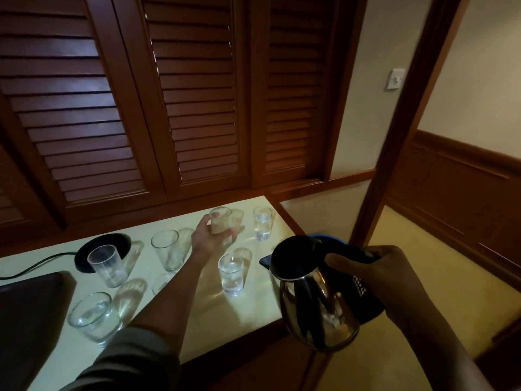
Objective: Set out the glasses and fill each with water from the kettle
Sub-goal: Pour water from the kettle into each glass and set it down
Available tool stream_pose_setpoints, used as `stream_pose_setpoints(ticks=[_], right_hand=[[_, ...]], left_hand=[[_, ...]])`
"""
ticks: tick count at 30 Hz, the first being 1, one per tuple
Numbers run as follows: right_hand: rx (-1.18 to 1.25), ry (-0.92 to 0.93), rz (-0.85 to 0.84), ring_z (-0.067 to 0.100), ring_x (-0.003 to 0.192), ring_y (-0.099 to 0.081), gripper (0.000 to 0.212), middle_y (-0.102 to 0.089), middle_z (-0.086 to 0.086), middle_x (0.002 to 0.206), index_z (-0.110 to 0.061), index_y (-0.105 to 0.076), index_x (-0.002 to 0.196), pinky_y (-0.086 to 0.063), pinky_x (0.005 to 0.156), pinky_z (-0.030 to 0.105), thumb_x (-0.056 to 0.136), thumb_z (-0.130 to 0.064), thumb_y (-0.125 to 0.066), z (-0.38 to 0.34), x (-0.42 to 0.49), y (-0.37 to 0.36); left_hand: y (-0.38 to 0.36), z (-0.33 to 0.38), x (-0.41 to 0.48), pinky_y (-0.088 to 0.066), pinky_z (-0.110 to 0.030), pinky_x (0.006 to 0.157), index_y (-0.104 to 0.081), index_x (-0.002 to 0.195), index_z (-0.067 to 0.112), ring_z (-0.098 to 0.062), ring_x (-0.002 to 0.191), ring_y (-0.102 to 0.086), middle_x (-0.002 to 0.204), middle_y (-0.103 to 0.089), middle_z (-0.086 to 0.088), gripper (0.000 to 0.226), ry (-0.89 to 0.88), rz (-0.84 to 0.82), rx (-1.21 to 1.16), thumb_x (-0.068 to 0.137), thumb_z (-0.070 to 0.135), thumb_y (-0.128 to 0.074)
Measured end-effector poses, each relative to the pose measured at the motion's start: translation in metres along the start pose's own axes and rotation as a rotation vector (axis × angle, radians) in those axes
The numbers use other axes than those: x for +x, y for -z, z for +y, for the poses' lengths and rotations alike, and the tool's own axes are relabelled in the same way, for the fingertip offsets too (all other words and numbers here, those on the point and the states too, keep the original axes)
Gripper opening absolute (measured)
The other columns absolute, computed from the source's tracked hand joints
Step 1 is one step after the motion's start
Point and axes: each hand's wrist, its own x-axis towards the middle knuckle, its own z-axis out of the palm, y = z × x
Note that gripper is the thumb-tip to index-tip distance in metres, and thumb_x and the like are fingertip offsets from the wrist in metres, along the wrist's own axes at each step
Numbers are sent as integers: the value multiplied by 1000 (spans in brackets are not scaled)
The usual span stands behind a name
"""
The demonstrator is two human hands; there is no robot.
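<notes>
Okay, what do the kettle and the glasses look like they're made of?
Kettle: polished metal body, probably stainless steel, given its mirror-like reflections; the black lid looks like plastic. Glasses: clear and colourless, the table showing through; glass or clear plastic, I cannot tell.

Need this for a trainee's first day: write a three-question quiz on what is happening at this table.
1. True or false: the left hand grips a clear drinking glass at the far side of the pale table.
2. What does the right hand hold? A) the shiny steel kettle with a black lid B) a clear glass C) nothing
3. How many glasses visibly contain water?
Key: 1 true. 2 A. 3 two: the far-right glass and the glass nearest the kettle.
</notes>
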Motion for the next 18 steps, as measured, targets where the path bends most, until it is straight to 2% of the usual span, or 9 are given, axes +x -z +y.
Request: stream_pose_setpoints(ticks=[3, 5, 7, 9, 11, 13, 15, 17, 18], right_hand=[[10, 12, -10, 26, 64, -78, 56, -80, 7, 70, -8, -77, 90, -64, 68, 43, 49, -44, -87, -1, -4, -3], [19, 13, -23, 24, 63, -78, 51, -80, 5, 69, -10, -77, 89, -64, 67, 42, 50, -43, -86, -3, -8, -6], [27, 25, -39, 18, 59, -77, 46, -79, 2, 67, -12, -77, 86, -60, 59, 35, 52, -42, -86, -5, -12, -9], [41, 46, -47, 15, 55, -75, 45, -78, 4, 65, -11, -77, 81, -56, 54, 31, 51, -42, -86, -8, -16, -12], [33, 76, -59, 18, 52, -72, 47, -75, 7, 60, -9, -76, 72, -57, 56, 34, 46, -47, -85, -11, -22, -15], [40, 84, -68, 16, 48, -70, 46, -71, 5, 52, -7, -73, 66, -57, 56, 35, 45, -47, -84, -13, -27, -19], [37, 87, -97, 12, 52, -72, 48, -74, 1, 57, -9, -75, 73, -58, 57, 34, 46, -48, -84, -14, -31, -24], [39, 84, -119, 13, 63, -77, 58, -79, 0, 68, -12, -79, 83, -62, 65, 40, 44, -53, -85, -15, -35, -29], [47, 86, -129, 8, 59, -74, 59, -77, -3, 64, -11, -79, 85, -61, 63, 38, 44, -52, -85, -17, -38, -32]], left_hand=[[6, 15, -7, -56, -32, 88, -63, 126, 24, -21, 111, -67, 121, -71, -3, 65, -132, 74, 14, 70, 35, -94], [14, 27, -12, -54, -31, 89, -64, 125, 27, -16, 110, -66, 121, -71, 2, 63, -190, 87, 3, 71, 36, -93], [21, 42, -20, -57, -32, 90, -65, 124, 30, -13, 109, -68, 119, -72, 7, 61, -252, 63, -9, 70, 36, -93], [30, 51, -30, -57, -26, 88, -65, 125, 29, -11, 107, -68, 118, -73, 8, 62, -320, 71, -11, 70, 34, -94], [39, 57, -44, -55, -16, 81, -65, 128, 25, -2, 100, -68, 116, -73, 10, 64, -337, 69, -39, 71, 27, -94], [48, 60, -61, -52, -12, 80, -64, 127, 26, 8, 95, -68, 114, -73, 14, 63, -356, 93, -73, 72, 25, -94], [58, 59, -82, -52, -11, 83, -64, 126, 29, 10, 99, -68, 116, -72, 16, 63, -374, 124, -93, 71, 28, -94], [71, 56, -100, -54, -13, 84, -61, 131, 32, 3, 105, -68, 121, -70, 17, 69, -373, 127, -112, 70, 29, -94], [78, 54, -110, -56, -13, 83, -59, 133, 32, 3, 105, -69, 121, -70, 18, 72, -367, 131, -126, 70, 27, -95]])
